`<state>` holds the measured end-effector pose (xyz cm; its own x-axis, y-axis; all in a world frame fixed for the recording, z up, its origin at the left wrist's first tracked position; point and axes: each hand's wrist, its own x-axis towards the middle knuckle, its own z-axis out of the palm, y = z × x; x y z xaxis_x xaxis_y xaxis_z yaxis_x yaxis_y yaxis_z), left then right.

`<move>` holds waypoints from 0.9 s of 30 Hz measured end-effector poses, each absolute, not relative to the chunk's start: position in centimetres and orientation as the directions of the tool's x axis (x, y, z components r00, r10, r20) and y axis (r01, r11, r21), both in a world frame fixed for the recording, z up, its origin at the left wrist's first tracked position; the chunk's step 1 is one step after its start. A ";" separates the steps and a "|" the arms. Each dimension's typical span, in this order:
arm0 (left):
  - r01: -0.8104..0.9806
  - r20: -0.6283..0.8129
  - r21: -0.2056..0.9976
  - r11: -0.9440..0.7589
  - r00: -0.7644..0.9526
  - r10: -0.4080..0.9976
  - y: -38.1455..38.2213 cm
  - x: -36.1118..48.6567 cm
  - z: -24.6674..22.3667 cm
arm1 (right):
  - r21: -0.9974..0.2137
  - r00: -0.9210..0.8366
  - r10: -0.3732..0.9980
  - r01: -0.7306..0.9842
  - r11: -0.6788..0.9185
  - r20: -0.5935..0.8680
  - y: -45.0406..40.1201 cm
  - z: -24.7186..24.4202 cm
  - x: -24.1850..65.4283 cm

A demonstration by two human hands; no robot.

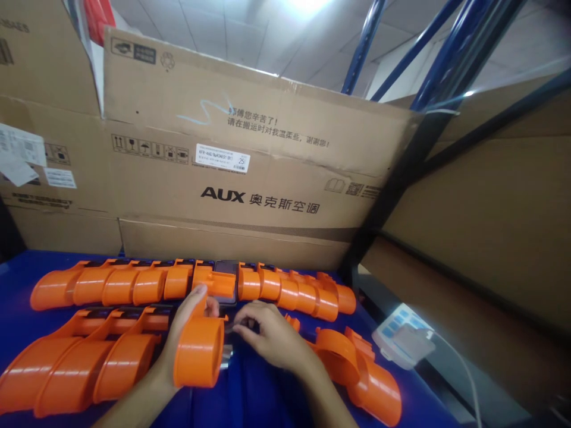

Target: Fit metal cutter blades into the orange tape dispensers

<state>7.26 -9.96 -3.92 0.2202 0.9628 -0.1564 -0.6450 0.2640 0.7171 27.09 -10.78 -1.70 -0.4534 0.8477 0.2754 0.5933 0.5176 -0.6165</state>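
Observation:
My left hand (182, 333) is wrapped around an orange plastic part (198, 351) with a wide round cup-like end and a narrower arm, held above the blue surface. Close to its right side, my right hand (267, 333) has thumb and forefinger pinched together; a small dark thing may be between them, too unclear to name. Just below the held part lie some small shiny metal pieces (226, 355). Behind my hands, a dark flat device (226, 267) is partly covered by an orange part.
Rows of similar orange parts (118, 285) line the blue surface (259, 398), with more at front left (75, 374) and right (375, 386). Cardboard (267, 166) walls the back. A blue rack post (383, 196) and a white power strip (404, 336) with a cable stand right.

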 end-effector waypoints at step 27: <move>-0.466 0.003 0.885 0.004 0.013 1.000 -11.2 8.5 -3.4 | -0.944 0.038 0.943 0.049 0.327 0.329 -9.6 -2.0 27.7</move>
<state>8.50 -11.24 -3.41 0.0134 0.9999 0.0028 -0.4660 0.0038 0.8848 27.72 -9.59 -2.02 0.0382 0.9435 0.3292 0.0492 0.3273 -0.9437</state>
